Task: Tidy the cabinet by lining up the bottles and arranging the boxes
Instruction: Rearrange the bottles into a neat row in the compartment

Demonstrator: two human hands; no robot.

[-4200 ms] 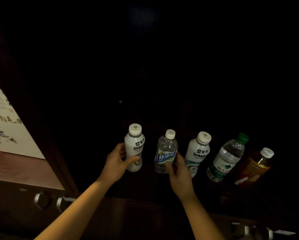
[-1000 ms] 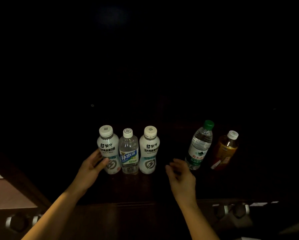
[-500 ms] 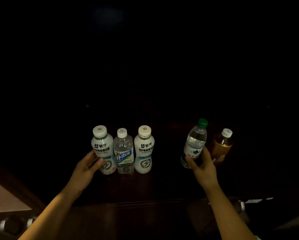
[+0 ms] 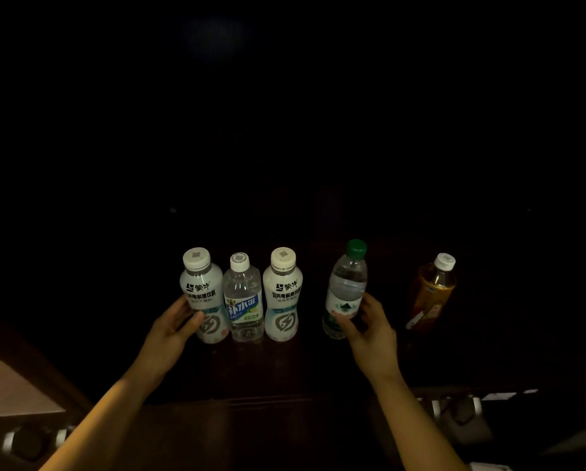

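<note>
Three bottles stand touching in a row on the dark cabinet shelf: a white drink bottle, a clear bottle with a blue label and a second white drink bottle. My left hand rests against the left side of the first white bottle, fingers curved around it. My right hand grips the green-capped water bottle, a small gap right of the row. An amber tea bottle with a white cap stands apart at the far right. No boxes are visible.
The cabinet interior behind the bottles is black and nothing shows there. Metal handles sit on the lower front at left, and more handles at right. A brown surface lies at the left edge.
My right hand has taken hold of the green-capped water bottle and moved it left, away from the amber bottle and toward the row. My left hand stays at the first white bottle.
</note>
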